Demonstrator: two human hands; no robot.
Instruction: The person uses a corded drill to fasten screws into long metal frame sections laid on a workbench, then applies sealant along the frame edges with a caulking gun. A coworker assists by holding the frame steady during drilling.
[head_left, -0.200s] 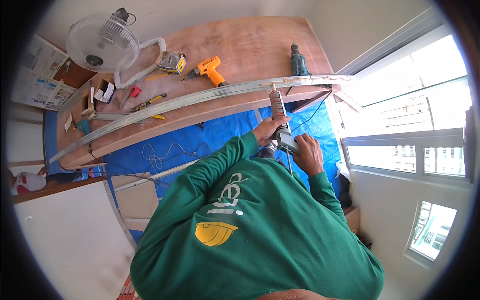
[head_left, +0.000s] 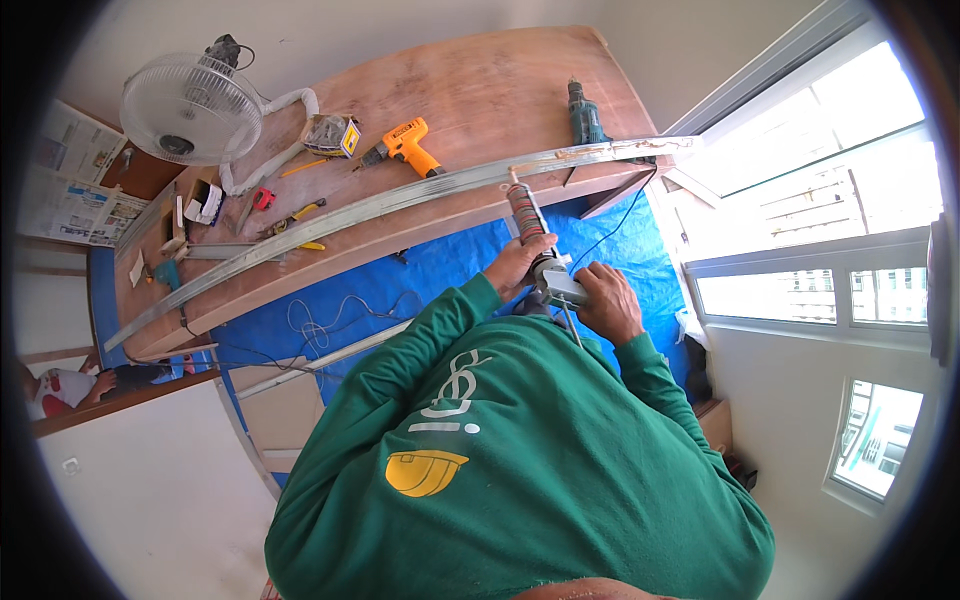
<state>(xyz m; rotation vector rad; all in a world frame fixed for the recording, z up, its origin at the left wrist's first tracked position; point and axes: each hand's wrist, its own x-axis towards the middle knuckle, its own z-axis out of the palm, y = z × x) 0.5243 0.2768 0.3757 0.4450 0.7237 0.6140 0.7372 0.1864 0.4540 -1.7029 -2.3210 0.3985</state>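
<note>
A caulking gun (head_left: 560, 287) with a reddish, printed cartridge (head_left: 524, 213) points away from me. My left hand (head_left: 516, 264) is closed around its front, at the base of the cartridge. Around the handle and trigger, my right hand (head_left: 609, 303) is closed. The nozzle tip lies at the near edge of a long metal channel (head_left: 400, 200), which runs along the front of the wooden table (head_left: 500, 80). A brownish, uneven bead (head_left: 575, 154) shows on the channel's right part.
An orange cordless drill (head_left: 407, 146), a teal drill (head_left: 586, 115), pliers (head_left: 292, 217) and a red tape measure (head_left: 263, 199) lie on the table. A fan (head_left: 190, 110) stands at back left. Blue sheeting (head_left: 450, 260) with cables covers the floor. Another person (head_left: 70, 390) is at far left.
The caulking gun and both hands have shifted a little left along the channel, and the nozzle now tilts more to the left. The whole view has shifted slightly too.
</note>
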